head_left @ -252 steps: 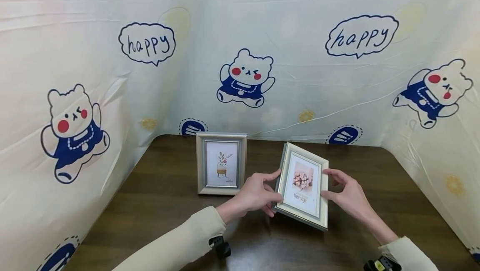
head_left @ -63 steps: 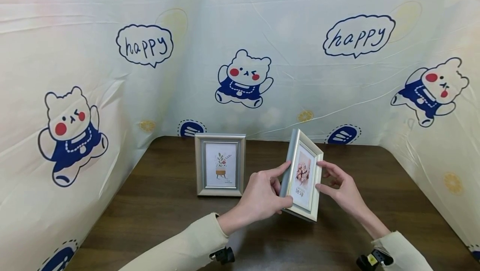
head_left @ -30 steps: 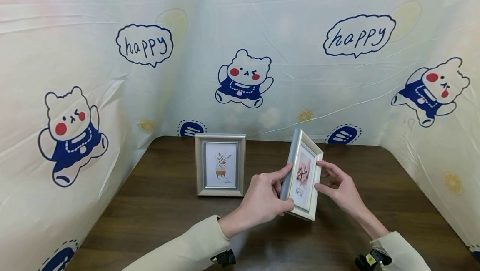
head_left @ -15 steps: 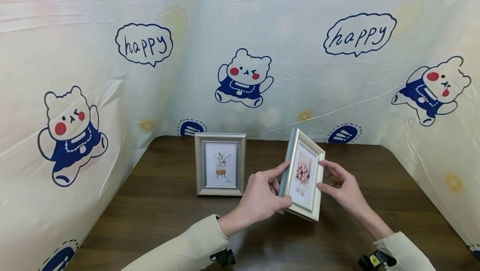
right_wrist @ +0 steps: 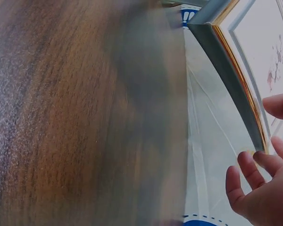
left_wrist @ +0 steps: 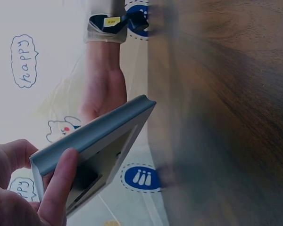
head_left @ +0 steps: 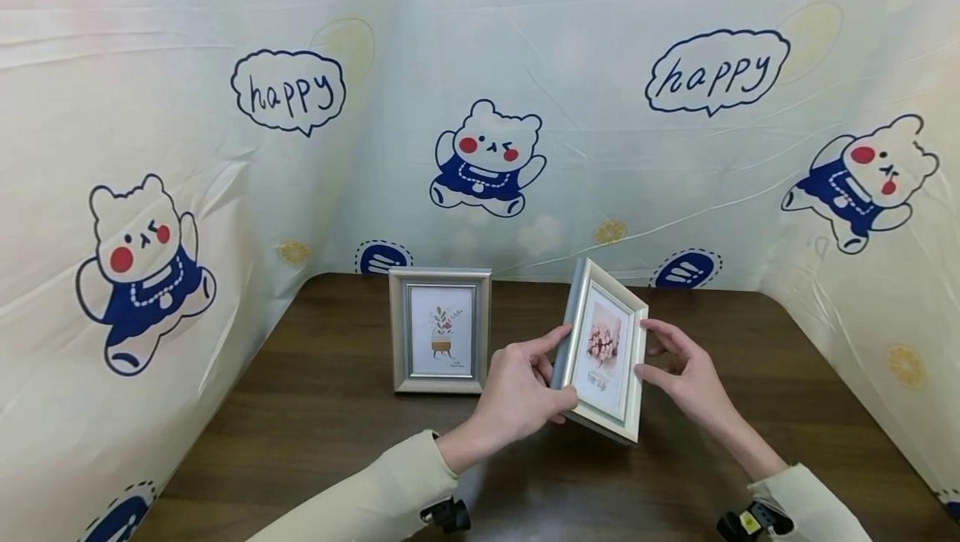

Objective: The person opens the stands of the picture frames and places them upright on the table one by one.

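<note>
Plainly, left hand [head_left: 516,394] and right hand [head_left: 693,378] pinch 1 tilted picture frame [head_left: 604,350], partly hiding its sides.

Wears a plain cream left sleeve [head_left: 363,488] and a matching right sleeve [head_left: 816,507], both long, ending in creased cuffs [head_left: 433,460]. Carries a small, blocky black left device [head_left: 450,515] against one cuff and a black right device [head_left: 768,517] against the other. Shows a yellow label [left_wrist: 112,21] with dark marks, too small to read, on the latter. Leaves left hand [head_left: 517,396] and right hand [head_left: 690,375] bare.
</note>
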The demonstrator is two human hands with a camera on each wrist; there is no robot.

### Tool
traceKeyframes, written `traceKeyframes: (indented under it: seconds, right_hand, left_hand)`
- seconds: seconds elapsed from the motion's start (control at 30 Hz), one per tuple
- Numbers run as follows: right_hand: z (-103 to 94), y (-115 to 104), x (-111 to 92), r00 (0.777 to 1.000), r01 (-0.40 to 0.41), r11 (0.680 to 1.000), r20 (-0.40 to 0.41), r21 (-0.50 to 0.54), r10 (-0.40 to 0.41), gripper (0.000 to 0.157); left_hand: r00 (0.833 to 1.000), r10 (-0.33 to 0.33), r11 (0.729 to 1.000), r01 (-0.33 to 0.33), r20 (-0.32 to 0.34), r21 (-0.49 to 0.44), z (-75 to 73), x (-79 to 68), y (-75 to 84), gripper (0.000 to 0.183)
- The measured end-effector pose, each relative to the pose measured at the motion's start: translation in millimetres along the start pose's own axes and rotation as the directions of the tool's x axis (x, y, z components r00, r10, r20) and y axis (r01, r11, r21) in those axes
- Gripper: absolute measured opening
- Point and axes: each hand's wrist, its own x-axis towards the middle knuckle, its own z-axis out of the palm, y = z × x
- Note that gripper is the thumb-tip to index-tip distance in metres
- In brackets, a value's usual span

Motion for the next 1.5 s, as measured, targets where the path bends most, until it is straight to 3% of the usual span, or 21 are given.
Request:
traceKeyframes:
  seconds: [0.3,0.43,0.9,1.5]
  right_hand:
    - [-0.9,-8.2,1.2,0.979,-0.093,0.989,-0.191,-0.114,0.070,0.047]
    - [0.8,-16.7,1.7,0.973,-0.091,0.989,-0.221,-0.117,0.063,0.045]
    - [8.0,-46.6,8.1,0.978,-0.011,0.996,-0.207,-0.094,-0.008,0.045]
    - [9.7,-89.1,31.1,0.991,0.082,0.996,-0.104,-0.037,-0.085,0.056]
  left_hand:
    - [1.000,-0.003,1.000,0.003,-0.028,0.000,-0.1,1.6,-0.7,0.079]
    - [0.999,-0.003,1.000,0.003,-0.038,0.006,-0.1,1.8,-1.9,0.079]
    - [0.997,0.035,0.998,-0.031,-0.065,0.047,1.8,1.5,-0.2,0.079]
    - [0.997,0.069,0.995,-0.067,-0.027,0.077,0.7,0.1,-4.5,0.076]
